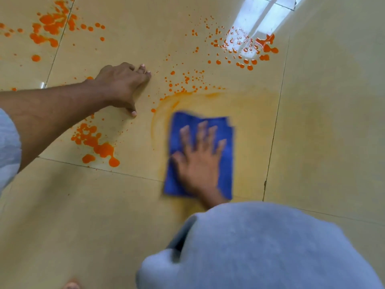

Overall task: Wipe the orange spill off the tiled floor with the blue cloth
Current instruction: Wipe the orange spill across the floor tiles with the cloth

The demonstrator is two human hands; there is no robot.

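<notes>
A folded blue cloth (226,157) lies flat on the beige tiled floor (323,132) near the middle. My right hand (198,161) presses on it, palm down with fingers spread; hand and cloth are motion-blurred. A pale orange smear (239,103) curves around the cloth's far and left sides. Orange drops and puddles (98,142) lie left of the cloth, more spatter (52,24) at the far left, and fine drops (245,51) at the far right. My left hand (123,84) rests fingertips and thumb on the floor among the drops, holding nothing.
Dark grout lines (275,122) cross the floor. A bright reflection of a ceiling light (260,19) glares at the top right. My grey sleeve (260,247) fills the lower right. A toe (71,285) shows at the bottom edge.
</notes>
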